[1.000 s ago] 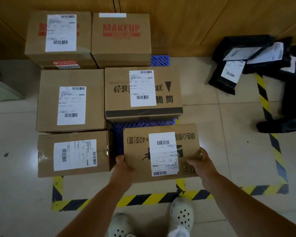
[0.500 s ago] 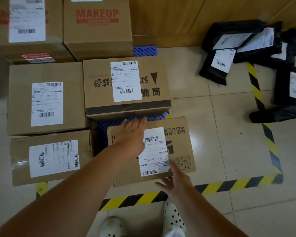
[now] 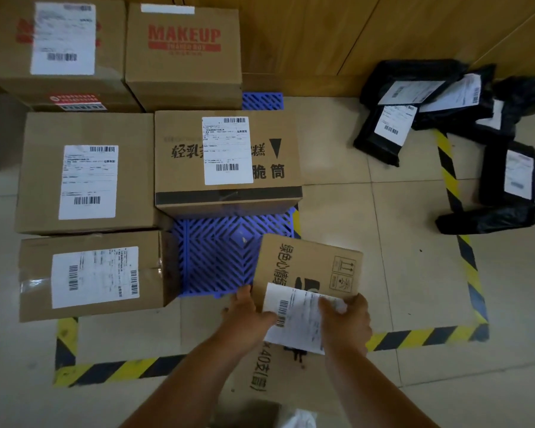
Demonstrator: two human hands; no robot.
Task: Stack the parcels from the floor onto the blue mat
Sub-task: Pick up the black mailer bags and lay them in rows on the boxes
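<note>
While both hands hold the flat carton [image 3: 306,273], the step in hand looks like placing it: the left hand [image 3: 247,316] grips its left edge and the right hand [image 3: 349,319] curls over the label near its right side, so neither hand is free. The carton is turned lengthwise, its far corner over the near right part of the blue mat [image 3: 220,257] and its near end reaching back towards the person's feet. Whether it rests on the mat or is carried just above it I cannot tell from this angle.

The bare patch of mat is the only open spot, so the next move probably calls for swinging the carton to the left and setting it down square inside that gap, or lifting it onto a box top.

Around the gap stand the neighbours that limit the move: the taped box [image 3: 90,276] on the near left, the printed box [image 3: 226,162] just beyond the patch, the plain box [image 3: 84,171] to the far left, and further back the MAKEUP box [image 3: 183,54] beside the labelled box [image 3: 56,44] against the wooden wall. A tilted carton could catch the taped box's corner.

Off to the right, well apart, lie the black mailer bags [image 3: 445,109] across the striped floor tape [image 3: 464,251], not yet stacked.
</note>
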